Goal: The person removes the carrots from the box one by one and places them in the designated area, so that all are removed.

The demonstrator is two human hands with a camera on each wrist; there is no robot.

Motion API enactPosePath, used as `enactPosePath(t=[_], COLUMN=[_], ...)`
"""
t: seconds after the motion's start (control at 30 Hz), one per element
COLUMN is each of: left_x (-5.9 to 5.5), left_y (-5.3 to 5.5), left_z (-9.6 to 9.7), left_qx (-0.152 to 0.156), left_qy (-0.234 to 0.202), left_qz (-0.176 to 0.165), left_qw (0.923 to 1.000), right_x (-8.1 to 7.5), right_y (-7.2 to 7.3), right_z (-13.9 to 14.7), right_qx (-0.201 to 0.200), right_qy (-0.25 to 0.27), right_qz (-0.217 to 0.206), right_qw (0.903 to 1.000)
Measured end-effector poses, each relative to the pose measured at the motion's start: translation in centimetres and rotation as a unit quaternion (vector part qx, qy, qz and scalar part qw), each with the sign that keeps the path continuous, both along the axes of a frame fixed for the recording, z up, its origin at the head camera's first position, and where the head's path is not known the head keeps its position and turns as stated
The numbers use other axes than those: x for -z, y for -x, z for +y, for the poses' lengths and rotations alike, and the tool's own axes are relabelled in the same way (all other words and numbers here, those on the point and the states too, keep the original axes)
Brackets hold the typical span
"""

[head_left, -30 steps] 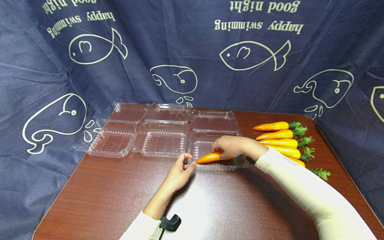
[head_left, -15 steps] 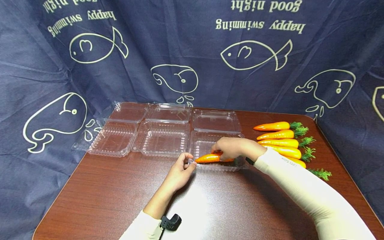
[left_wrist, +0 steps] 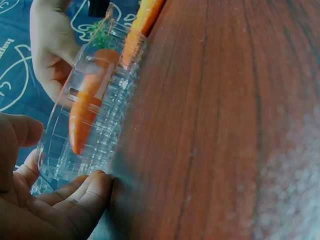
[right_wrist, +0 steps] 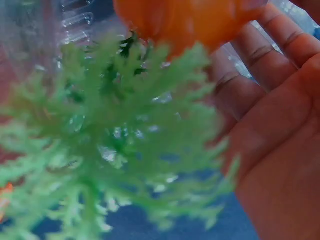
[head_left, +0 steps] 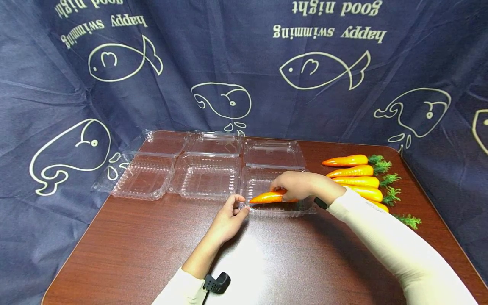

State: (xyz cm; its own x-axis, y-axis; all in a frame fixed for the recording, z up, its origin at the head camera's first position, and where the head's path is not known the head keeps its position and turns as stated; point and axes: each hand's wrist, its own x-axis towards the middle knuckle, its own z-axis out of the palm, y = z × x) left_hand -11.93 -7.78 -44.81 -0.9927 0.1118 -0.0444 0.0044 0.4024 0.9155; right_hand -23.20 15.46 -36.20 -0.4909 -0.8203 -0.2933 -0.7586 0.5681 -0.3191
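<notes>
My right hand point(head_left: 296, 184) grips an orange toy carrot point(head_left: 266, 197) and holds it inside the rightmost clear plastic container point(head_left: 280, 213). The carrot lies sideways, its tip pointing left toward that container's front left corner. Through the clear wall in the left wrist view, the carrot point(left_wrist: 86, 112) shows above the ridged base. At this corner my left hand point(head_left: 225, 222) pinches the container's edge between thumb and fingers. Feathery green leaves point(right_wrist: 110, 130) on the carrot fill much of the right wrist view, partly hiding the orange body point(right_wrist: 185, 20) beside my fingers.
Two more clear containers, a middle one point(head_left: 206, 195) and a left one point(head_left: 142, 194), stand beside it with lids folded back. Several carrots point(head_left: 352, 170) with green tops lie in a column at the right of the brown table point(head_left: 152, 245). A blue curtain point(head_left: 263, 106) hangs behind.
My right hand and the carrot have shifted slightly within the container, and the carrot's tip now sits a little farther back. My left hand has stayed at the corner.
</notes>
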Motion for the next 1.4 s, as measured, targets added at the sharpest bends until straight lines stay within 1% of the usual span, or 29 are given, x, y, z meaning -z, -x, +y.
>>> enactPosePath(t=[0.13, 0.3, 0.5, 0.7, 0.83, 0.93, 1.1, 1.2, 1.3, 1.4], left_x=[0.1, 0.0, -0.6, -1.0, -0.9, -0.9, -0.9, -0.8, -0.7, -0.9], left_y=[-0.1, 0.0, 0.1, 0.1, 0.2, 0.3, 0.4, 0.5, 0.5, 0.4], left_z=[0.0, 0.0, 0.0, 0.0, 0.0, 0.0, 0.0, 0.1, 0.2, 0.4], left_qx=[0.002, 0.005, 0.011, 0.019, 0.026, 0.029, 0.025, 0.022, 0.021, 0.019], left_qy=[-0.007, -0.005, 0.008, 0.022, 0.032, 0.032, 0.040, 0.049, 0.051, 0.055], left_qz=[0.008, 0.015, 0.012, 0.013, 0.018, 0.019, 0.017, 0.016, 0.020, 0.026], left_qw=[0.9999, 0.9999, 0.9998, 0.9995, 0.9990, 0.9989, 0.9988, 0.9985, 0.9983, 0.9980], right_x=[-0.6, -1.6, -3.1, -3.9, -3.9, -3.8, -3.7, -3.4, -3.0, -2.4], right_y=[-0.1, -0.1, -0.2, -0.9, -1.8, -2.4, -3.2, -3.8, -4.4, -5.0], right_z=[0.3, 1.1, 2.6, 4.4, 6.1, 7.5, 9.5, 10.8, 12.1, 13.5], right_qx=[-0.001, 0.000, 0.021, 0.042, 0.065, 0.080, 0.082, 0.090, 0.108, 0.124], right_qy=[0.008, 0.037, 0.077, 0.098, 0.106, 0.119, 0.143, 0.144, 0.140, 0.137], right_qz=[0.011, 0.037, 0.047, 0.064, 0.085, 0.101, 0.127, 0.124, 0.115, 0.121], right_qw=[0.9999, 0.9986, 0.9957, 0.9922, 0.9885, 0.9845, 0.9782, 0.9777, 0.9775, 0.9754])
